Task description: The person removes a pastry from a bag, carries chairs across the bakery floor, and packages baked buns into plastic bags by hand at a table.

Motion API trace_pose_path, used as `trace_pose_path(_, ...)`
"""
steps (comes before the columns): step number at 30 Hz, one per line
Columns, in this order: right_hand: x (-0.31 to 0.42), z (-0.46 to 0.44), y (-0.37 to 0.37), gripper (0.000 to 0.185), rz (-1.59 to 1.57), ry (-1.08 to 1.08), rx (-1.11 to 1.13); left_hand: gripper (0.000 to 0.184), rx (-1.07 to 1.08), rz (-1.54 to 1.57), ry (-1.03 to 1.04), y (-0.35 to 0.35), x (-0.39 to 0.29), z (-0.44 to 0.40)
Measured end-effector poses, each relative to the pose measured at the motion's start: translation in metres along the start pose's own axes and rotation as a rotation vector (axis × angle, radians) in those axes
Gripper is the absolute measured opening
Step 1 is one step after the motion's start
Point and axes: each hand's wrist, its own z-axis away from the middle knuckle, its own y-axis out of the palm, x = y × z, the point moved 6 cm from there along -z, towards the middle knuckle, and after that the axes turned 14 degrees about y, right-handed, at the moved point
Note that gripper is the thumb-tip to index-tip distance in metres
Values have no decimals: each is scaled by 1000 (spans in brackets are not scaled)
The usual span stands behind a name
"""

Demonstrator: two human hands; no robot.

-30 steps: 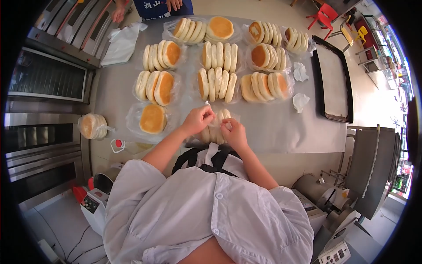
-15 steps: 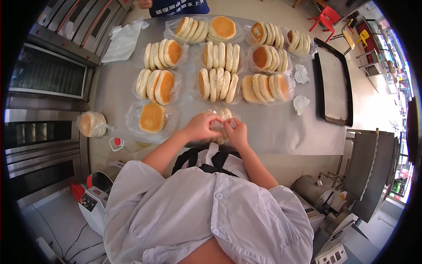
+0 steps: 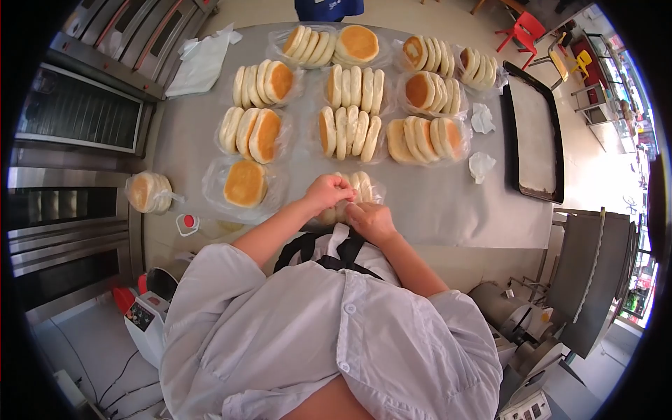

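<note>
At the table's near edge lies a clear plastic bag of flat round buns (image 3: 362, 185). My left hand (image 3: 329, 194) is at its left side, fingers pinched together on the bag's plastic. Lower and to the right, my right hand (image 3: 372, 222) is closed on the gathered plastic, its fingertips close to those of the left. The exact fold of the plastic between the fingers is hidden. Left of my hands, a bag with browned buns (image 3: 245, 183) lies with its plastic spread around it. Beyond them stand more bagged buns (image 3: 348, 133) in rows.
The metal table (image 3: 448, 210) carries a black-rimmed baking tray (image 3: 512, 126) on the right, crumpled white paper (image 3: 481, 167) and white bags (image 3: 199, 66) at far left. Another bag of buns (image 3: 149, 192) sits beyond the left edge. Ovens (image 3: 77, 112) line the left. A person in blue (image 3: 329, 8) stands opposite.
My right hand has moved down and turned over, its fingers now more curled. The left hand has gone from a rounded grip to a tighter pinch. The person opposite has shifted right.
</note>
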Motion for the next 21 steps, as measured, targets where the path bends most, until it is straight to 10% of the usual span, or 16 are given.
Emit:
trace_pose_path(2, -4, 0, -1, 7, -73, 16, -20, 16, 11, -471, 415, 7, -25, 4)
trace_pose_path(4, -5, 1, 0, 7, -146, 29, -40, 17, 14, -535, 456, 9, -29, 5)
trace_pose_path(6, -27, 1, -7, 7, -397, 478, -242, 19, 12, -596, 498, 9, -29, 4)
trace_pose_path(12, -28, -6, 0, 14, -249, 400, -140, 22, 33, -470, 444, 1, -14, -6)
trace_pose_path(14, -28, -6, 4, 15, -189, 353, -83, 23, -213, -113, 526, -13, -16, -11)
trace_pose_path(17, -25, -5, 8, 20, -179, 331, -98, 17, -329, 969, 44, -3, -5, -12)
trace_pose_path(21, -30, -7, 14, 20, -110, 358, -61, 17, 234, 941, -63, 56, -22, 12)
